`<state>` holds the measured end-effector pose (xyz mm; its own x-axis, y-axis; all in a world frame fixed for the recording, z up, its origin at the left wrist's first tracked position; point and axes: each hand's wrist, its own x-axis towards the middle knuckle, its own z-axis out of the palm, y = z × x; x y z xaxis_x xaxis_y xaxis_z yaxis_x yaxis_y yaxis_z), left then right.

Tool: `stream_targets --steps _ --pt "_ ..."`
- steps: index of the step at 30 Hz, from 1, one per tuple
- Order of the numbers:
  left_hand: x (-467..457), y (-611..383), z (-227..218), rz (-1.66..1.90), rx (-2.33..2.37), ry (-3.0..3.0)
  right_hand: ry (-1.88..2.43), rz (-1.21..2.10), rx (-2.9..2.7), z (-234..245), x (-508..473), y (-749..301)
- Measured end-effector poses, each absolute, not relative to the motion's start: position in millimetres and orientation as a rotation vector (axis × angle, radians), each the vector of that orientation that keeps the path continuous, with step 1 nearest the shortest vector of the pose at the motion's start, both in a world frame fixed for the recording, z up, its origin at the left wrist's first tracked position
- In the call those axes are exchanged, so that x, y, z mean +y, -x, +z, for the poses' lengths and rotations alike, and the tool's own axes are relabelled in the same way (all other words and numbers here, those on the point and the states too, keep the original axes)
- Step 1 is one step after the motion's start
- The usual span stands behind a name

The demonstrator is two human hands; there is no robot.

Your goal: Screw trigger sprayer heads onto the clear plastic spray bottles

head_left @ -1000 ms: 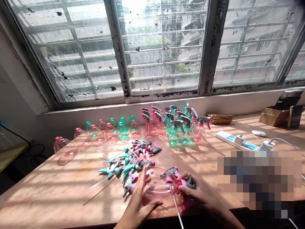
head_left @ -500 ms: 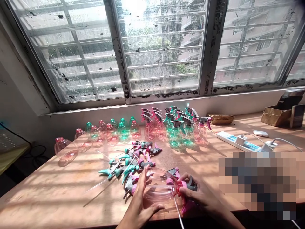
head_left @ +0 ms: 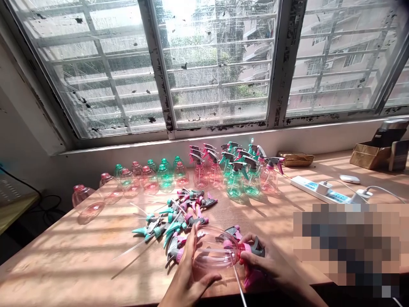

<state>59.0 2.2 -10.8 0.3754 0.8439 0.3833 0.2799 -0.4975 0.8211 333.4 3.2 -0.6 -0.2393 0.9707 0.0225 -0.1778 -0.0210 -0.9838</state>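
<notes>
A clear pink spray bottle [head_left: 212, 249] lies sideways between my hands, its neck to the right. My left hand [head_left: 188, 266] cups its base end, with the thumb below and the fingers along the far side. At the neck, my right hand [head_left: 262, 258] is closed around the pink collar of a grey-and-pink trigger sprayer [head_left: 256, 247]. The sprayer's tube runs inside the bottle. Loose pink and teal trigger sprayers [head_left: 174, 217] lie in a pile just beyond my left hand. Another pink sprayer [head_left: 252, 277] is partly hidden under my right hand.
Several open pink and green bottles [head_left: 150, 181] stand at the back left. Bottles with sprayers fitted [head_left: 236, 181] stand by the window wall. A power strip [head_left: 319, 192] with plugs, a brown packet [head_left: 295, 160] and a cardboard box [head_left: 370, 154] are on the right.
Almost nothing differs. The bottle and both hands stay in nearly the same place, with only a very slight shift of my left hand.
</notes>
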Motion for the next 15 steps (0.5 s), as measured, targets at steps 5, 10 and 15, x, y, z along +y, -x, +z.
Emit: stream_targets --steps 5,10,15 --pt "3.4 -59.9 -11.5 1.100 0.979 -1.930 0.966 1.457 -1.230 -1.7 3.3 -333.3" --pt "5.0 -63.7 -9.7 1.122 0.966 -1.953 0.965 1.475 -1.229 3.2 1.5 -333.9" --pt "-0.2 -63.9 -2.3 1.044 1.018 -1.983 0.988 1.443 -1.292 7.4 -0.1 -336.2"
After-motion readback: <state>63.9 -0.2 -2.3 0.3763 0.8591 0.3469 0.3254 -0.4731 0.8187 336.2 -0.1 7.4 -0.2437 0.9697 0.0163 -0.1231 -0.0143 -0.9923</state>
